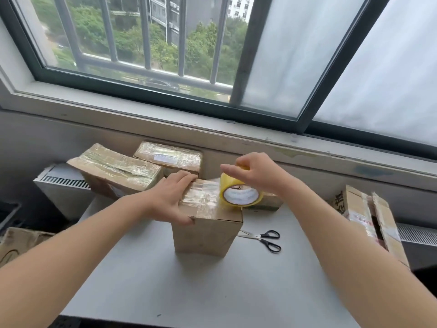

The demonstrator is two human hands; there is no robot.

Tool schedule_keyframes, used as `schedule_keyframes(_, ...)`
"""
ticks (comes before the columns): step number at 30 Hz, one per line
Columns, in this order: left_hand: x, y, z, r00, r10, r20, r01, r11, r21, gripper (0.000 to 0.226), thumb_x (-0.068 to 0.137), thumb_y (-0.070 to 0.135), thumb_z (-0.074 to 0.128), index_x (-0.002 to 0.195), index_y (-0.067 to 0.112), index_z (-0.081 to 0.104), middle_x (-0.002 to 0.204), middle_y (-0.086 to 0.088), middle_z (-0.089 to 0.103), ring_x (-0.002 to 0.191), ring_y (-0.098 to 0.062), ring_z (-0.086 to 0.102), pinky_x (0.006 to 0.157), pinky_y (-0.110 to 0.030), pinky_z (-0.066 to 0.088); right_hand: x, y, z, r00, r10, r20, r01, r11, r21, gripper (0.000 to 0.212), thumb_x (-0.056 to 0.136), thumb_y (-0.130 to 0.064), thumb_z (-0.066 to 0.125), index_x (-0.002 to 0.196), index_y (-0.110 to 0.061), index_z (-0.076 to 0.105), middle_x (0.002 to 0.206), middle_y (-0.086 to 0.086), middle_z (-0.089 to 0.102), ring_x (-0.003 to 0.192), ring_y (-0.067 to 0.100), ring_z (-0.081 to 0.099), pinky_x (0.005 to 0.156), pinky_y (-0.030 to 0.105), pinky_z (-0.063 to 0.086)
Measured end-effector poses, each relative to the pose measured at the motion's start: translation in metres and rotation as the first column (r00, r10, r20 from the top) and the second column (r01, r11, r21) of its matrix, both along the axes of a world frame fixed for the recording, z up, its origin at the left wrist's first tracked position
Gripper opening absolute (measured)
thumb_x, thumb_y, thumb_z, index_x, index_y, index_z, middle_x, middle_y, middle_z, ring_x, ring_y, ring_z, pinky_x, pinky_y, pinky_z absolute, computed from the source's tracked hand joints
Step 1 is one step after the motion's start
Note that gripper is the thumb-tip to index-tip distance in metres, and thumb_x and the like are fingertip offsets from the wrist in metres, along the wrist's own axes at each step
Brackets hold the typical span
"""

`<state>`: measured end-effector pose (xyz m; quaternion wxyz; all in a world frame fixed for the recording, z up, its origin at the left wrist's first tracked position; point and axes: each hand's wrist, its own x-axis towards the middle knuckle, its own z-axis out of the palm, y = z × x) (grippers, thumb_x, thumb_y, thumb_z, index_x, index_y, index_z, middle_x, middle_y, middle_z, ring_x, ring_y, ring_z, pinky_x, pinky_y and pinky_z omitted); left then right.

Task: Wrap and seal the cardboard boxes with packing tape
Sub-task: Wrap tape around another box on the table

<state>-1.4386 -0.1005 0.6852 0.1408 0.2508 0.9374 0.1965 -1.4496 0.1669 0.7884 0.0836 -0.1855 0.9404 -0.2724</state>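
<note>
1. Cardboard box (205,235): upright at the middle of the grey bench (189,292), top flaps closed, with a glossy strip of clear tape (203,195) laid across the top.
2. Left grip (169,197): spread flat on the left part of the box top, fingers straight and close together, pointing away toward the window (142,43). Thumb down over the near top edge. Pressing, not pinching.
3. Right grip (255,172): curled from above round the yellow tape roll (241,194), thumb and bent fingers on its rim, forefinger stretched out straight to the left.
4. Tape roll: standing on edge at the right end of the box top and touching it, white core facing the camera. Tape drawn from it leftward over the top as far as the left grip.
5. Scissors (264,239): black-handled, flat on the bench just right of the box, blades together and pointing at the box.
6. Two taped boxes at the far left of the bench: the nearer one (115,171) tilted, the rear one (169,157) against the wall, both wrapped in shiny tape.
7. Low box (267,202) behind the roll and right wrist, mostly hidden.
8. Open carton (369,216) off the right side of the bench, flaps standing up.
</note>
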Motion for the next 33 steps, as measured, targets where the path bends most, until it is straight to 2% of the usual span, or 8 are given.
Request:
schedule_keyframes(5, -0.002, 0.001, -0.003, 1.0, -0.012, -0.001, 0.012, 1.0, 0.023, 0.127, 0.056, 0.074, 0.068, 0.16, 0.023, 0.015, 0.155, 0.009, 0.02, 0.148, -0.015, 0.019, 0.126, -0.038, 0.019, 0.004, 0.072, -0.02, 0.995, -0.078, 0.062, 0.054, 0.945, 0.322, 0.062, 0.085, -0.072, 0.063, 0.062, -0.014, 0.057, 0.059, 0.001, 0.055, 0.055, 0.013, 0.049, 0.056, 0.033, 0.038)
schedule_keyframes(13, -0.003, 0.009, 0.004, 0.998, -0.026, 0.06, 0.025, 1.0, 0.015, 0.127, 0.056, 0.07, 0.069, 0.161, 0.025, 0.012, 0.154, 0.012, 0.017, 0.147, -0.015, 0.018, 0.126, -0.035, 0.016, 0.008, 0.083, -0.092, 0.983, -0.144, 0.115, 0.107, 0.954, 0.281, 0.068, 0.086, -0.074, 0.058, 0.073, -0.008, 0.062, 0.074, 0.014, 0.066, 0.07, 0.024, 0.061, 0.064, 0.038, 0.047)
schedule_keyframes(16, -0.004, 0.016, 0.011, 0.997, -0.048, 0.052, 0.058, 0.978, -0.2, 0.137, 0.057, 0.081, 0.053, 0.163, 0.021, -0.008, 0.162, 0.011, 0.004, 0.155, -0.016, -0.001, 0.127, -0.055, 0.0, 0.008, 0.084, -0.103, 0.989, -0.111, 0.094, 0.081, 0.957, 0.277, 0.063, 0.089, -0.073, 0.055, 0.069, -0.014, 0.06, 0.072, 0.011, 0.064, 0.071, 0.023, 0.059, 0.065, 0.039, 0.046)
schedule_keyframes(18, -0.003, 0.024, 0.017, 0.994, -0.107, 0.0, 0.095, 0.884, -0.458, 0.137, 0.063, 0.084, 0.044, 0.16, 0.014, -0.023, 0.168, 0.005, -0.014, 0.156, -0.018, -0.021, 0.123, -0.064, -0.008, 0.008, 0.082, -0.106, 0.993, -0.088, 0.082, 0.064, 0.963, 0.261, 0.058, 0.091, -0.071, 0.053, 0.063, -0.021, 0.053, 0.067, 0.007, 0.061, 0.066, 0.019, 0.054, 0.062, 0.037, 0.041)
schedule_keyframes(20, 0.003, 0.039, 0.02, 0.987, -0.153, -0.038, 0.102, 0.801, -0.589, 0.135, 0.075, 0.083, 0.047, 0.156, 0.005, -0.028, 0.167, -0.007, -0.029, 0.152, -0.026, -0.032, 0.121, -0.068, -0.008, 0.009, 0.075, -0.108, 0.994, -0.067, 0.081, 0.046, 0.969, 0.243, 0.057, 0.093, -0.07, 0.052, 0.061, -0.023, 0.048, 0.062, 0.003, 0.056, 0.061, 0.015, 0.051, 0.063, 0.037, 0.043)
schedule_keyframes(25, 0.02, 0.105, 0.013, 0.972, -0.222, -0.075, 0.171, 0.892, -0.419, 0.13, 0.08, 0.085, 0.045, 0.158, 0.007, -0.024, 0.166, -0.006, -0.032, 0.151, -0.027, -0.034, 0.115, -0.076, -0.007, 0.012, 0.067, -0.11, 0.993, -0.074, 0.094, 0.052, 0.975, 0.217, 0.052, 0.096, -0.066, 0.051, 0.065, -0.024, 0.054, 0.062, -0.001, 0.055, 0.061, 0.012, 0.05, 0.068, 0.038, 0.047)
schedule_keyframes(28, 0.02, 0.13, 0.009, 0.962, -0.244, -0.12, 0.185, 0.911, -0.369, 0.127, 0.082, 0.085, 0.046, 0.161, 0.009, -0.017, 0.17, -0.003, -0.02, 0.155, -0.024, -0.024, 0.114, -0.077, -0.007, 0.017, 0.075, -0.116, 0.986, -0.127, 0.106, 0.105, 0.976, 0.193, 0.06, 0.097, -0.065, 0.048, 0.076, -0.011, 0.062, 0.062, 0.001, 0.057, 0.064, 0.017, 0.053, 0.062, 0.035, 0.041)
schedule_keyframes(33, 0.021, 0.126, 0.004, 0.963, -0.194, -0.186, 0.128, 0.94, -0.317, 0.119, 0.082, 0.077, 0.051, 0.162, 0.015, -0.012, 0.164, 0.0, 0.004, 0.154, -0.024, 0.001, 0.116, -0.077, -0.001, 0.021, 0.069, -0.124, 0.976, -0.167, 0.14, 0.151, 0.982, 0.115, 0.062, 0.097, -0.066, 0.048, 0.074, -0.009, 0.059, 0.06, 0.0, 0.054, 0.066, 0.018, 0.053, 0.06, 0.034, 0.039)
